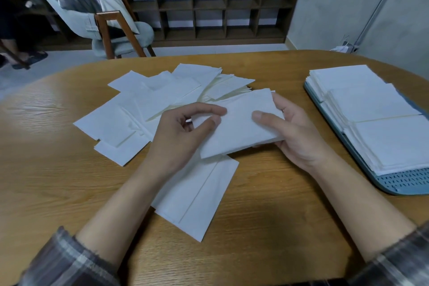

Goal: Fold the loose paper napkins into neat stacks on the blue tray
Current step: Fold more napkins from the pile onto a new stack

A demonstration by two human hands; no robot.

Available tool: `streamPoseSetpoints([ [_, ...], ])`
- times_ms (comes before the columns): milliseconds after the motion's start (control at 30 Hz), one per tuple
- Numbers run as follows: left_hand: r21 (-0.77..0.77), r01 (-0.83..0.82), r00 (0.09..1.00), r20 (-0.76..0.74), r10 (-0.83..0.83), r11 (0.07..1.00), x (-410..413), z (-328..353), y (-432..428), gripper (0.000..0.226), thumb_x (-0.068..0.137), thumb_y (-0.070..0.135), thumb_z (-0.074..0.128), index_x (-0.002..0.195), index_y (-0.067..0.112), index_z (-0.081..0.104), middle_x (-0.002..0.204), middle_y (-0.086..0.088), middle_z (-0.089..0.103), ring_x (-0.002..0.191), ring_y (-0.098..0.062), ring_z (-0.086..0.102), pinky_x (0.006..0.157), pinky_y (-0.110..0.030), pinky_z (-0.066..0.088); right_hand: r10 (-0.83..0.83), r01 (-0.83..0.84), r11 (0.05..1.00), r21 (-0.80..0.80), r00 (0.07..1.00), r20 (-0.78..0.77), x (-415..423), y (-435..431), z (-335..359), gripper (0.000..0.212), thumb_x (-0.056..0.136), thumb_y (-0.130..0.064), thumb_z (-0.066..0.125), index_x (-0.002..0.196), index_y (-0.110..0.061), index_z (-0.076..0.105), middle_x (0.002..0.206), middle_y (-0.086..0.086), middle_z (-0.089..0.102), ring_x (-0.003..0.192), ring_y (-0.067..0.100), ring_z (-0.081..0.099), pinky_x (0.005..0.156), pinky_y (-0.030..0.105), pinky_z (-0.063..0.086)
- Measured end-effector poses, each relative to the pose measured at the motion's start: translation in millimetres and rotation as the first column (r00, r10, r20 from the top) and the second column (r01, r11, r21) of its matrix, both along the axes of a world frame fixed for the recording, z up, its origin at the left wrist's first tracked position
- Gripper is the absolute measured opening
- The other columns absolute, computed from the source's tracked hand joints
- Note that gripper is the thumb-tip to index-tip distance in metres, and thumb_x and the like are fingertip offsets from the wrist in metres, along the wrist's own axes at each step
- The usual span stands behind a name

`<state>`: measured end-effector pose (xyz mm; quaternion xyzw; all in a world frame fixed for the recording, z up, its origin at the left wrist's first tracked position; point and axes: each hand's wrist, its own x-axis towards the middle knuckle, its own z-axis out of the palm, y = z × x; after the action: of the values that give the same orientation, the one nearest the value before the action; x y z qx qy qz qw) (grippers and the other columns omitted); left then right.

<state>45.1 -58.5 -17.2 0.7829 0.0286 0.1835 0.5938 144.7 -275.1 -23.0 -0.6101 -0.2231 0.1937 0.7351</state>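
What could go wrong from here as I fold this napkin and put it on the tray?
The napkin is pinched by the left hand and gripped by the right hand in mid-air; a slip could skew the fold. The stacks nearly fill the blue tray, so adding one might knock them crooked.

The light is soft, cool and rather dim, falling from above and ahead of the hands. A pale sheen lies on the oval light-brown wooden desk point(34, 104) far left of the left hand point(183, 132). A broad soft shadow darkens the desk below the right hand point(294, 132), between the forearms. The white folded paper napkin point(241, 127) held in both hands reads bright, not blown out. The wide lens bows the desk's far edge beyond the hands. The checked grey sleeves point(65, 260) look soft.
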Motion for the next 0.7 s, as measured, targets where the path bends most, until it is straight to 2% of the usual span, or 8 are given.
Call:
streamPoseSetpoints([
  [100, 0.010, -0.009, 1.000, -0.027, 0.009, 1.000, -0.9, -0.1, -1.7, 0.014, 0.096, 0.018, 0.077, 0.102, 0.029, 0.084, 0.098, -0.002, 0.078, 0.050, -0.009, 0.030, 0.050, -0.016, 0.028, 0.044, -0.043, 0.999, -0.028, 0.999, 0.027, -1.9, 2.1, -1.2, 0.044, 0.093, -0.015, 0.075, 0.136, -0.018, 0.064, 0.130, 0.005, 0.073, 0.116, 0.018, 0.070, 0.087, 0.026, 0.056],
  [200, 0.002, -0.004, 1.000, -0.030, 0.004, 1.000, -1.6, 0.4, -3.2, 0.014, 0.094, 0.013, 0.078, 0.104, 0.020, 0.084, 0.101, 0.005, 0.080, 0.048, -0.002, 0.045, 0.052, -0.007, 0.034, 0.048, -0.045, 0.997, -0.056, 0.997, 0.054, -2.5, 2.8, -1.6, 0.046, 0.090, -0.018, 0.072, 0.136, -0.024, 0.064, 0.126, -0.003, 0.074, 0.115, 0.014, 0.069, 0.084, 0.025, 0.056],
  [300, 0.036, 0.015, 0.999, -0.037, -0.014, 0.999, -0.7, -0.9, -2.2, 0.014, 0.093, 0.013, 0.079, 0.105, 0.020, 0.084, 0.105, 0.013, 0.080, 0.054, 0.002, 0.051, 0.058, -0.008, 0.038, 0.010, 0.000, 0.995, -0.101, 0.995, 0.095, -2.1, 3.9, -2.2, 0.046, 0.088, -0.022, 0.073, 0.132, -0.030, 0.065, 0.118, -0.009, 0.073, 0.109, 0.010, 0.067, 0.087, 0.028, 0.051],
  [367, 0.048, 0.014, 0.999, -0.043, -0.012, 0.999, -1.0, -0.8, -3.4, 0.015, 0.093, 0.012, 0.079, 0.106, 0.019, 0.083, 0.107, 0.013, 0.079, 0.054, 0.004, 0.051, 0.059, -0.007, 0.038, 0.001, 0.011, 0.994, -0.105, 0.994, 0.106, -1.9, 4.2, -2.3, 0.046, 0.089, -0.022, 0.073, 0.133, -0.033, 0.064, 0.120, -0.009, 0.072, 0.111, 0.010, 0.067, 0.091, 0.030, 0.050],
  [467, 0.042, 0.013, 0.998, -0.059, -0.010, 0.999, -0.9, -2.2, -3.5, 0.015, 0.093, 0.014, 0.080, 0.106, 0.021, 0.084, 0.108, 0.015, 0.079, 0.056, 0.004, 0.053, 0.060, -0.006, 0.039, 0.009, 0.009, 0.990, -0.138, 0.991, 0.133, -1.6, 3.8, -3.1, 0.047, 0.091, -0.023, 0.073, 0.135, -0.038, 0.063, 0.129, -0.007, 0.070, 0.123, 0.018, 0.065, 0.104, 0.042, 0.050],
  [533, 0.031, 0.023, 0.998, -0.065, -0.021, 0.999, -0.2, -2.7, -2.2, 0.016, 0.092, 0.017, 0.081, 0.106, 0.025, 0.084, 0.109, 0.016, 0.079, 0.067, 0.002, 0.061, 0.066, -0.011, 0.045, 0.017, 0.004, 0.988, -0.152, 0.990, 0.137, -1.3, 3.5, -2.5, 0.049, 0.092, -0.024, 0.074, 0.136, -0.042, 0.062, 0.133, -0.006, 0.069, 0.127, 0.020, 0.063, 0.108, 0.046, 0.048],
  [600, 0.021, 0.020, 0.998, -0.068, -0.018, 1.000, 0.5, -2.9, -1.3, 0.016, 0.092, 0.018, 0.081, 0.106, 0.025, 0.084, 0.109, 0.016, 0.079, 0.074, -0.001, 0.065, 0.069, -0.014, 0.048, 0.007, 0.014, 0.989, -0.150, 0.991, 0.137, -1.9, 3.5, -1.1, 0.050, 0.096, -0.021, 0.074, 0.139, -0.042, 0.059, 0.133, -0.007, 0.069, 0.126, 0.018, 0.064, 0.104, 0.042, 0.051],
  [700, 0.032, 0.017, 0.997, -0.072, -0.014, 0.999, 1.2, -5.3, -1.9, 0.015, 0.091, 0.018, 0.083, 0.105, 0.024, 0.084, 0.107, 0.014, 0.079, 0.057, 0.003, 0.053, 0.061, -0.008, 0.041, -0.013, 0.042, 0.987, -0.154, 0.983, 0.181, -4.3, 4.4, 0.4, 0.055, 0.099, -0.011, 0.070, 0.143, -0.040, 0.054, 0.133, -0.009, 0.068, 0.123, 0.011, 0.065, 0.096, 0.030, 0.052],
])
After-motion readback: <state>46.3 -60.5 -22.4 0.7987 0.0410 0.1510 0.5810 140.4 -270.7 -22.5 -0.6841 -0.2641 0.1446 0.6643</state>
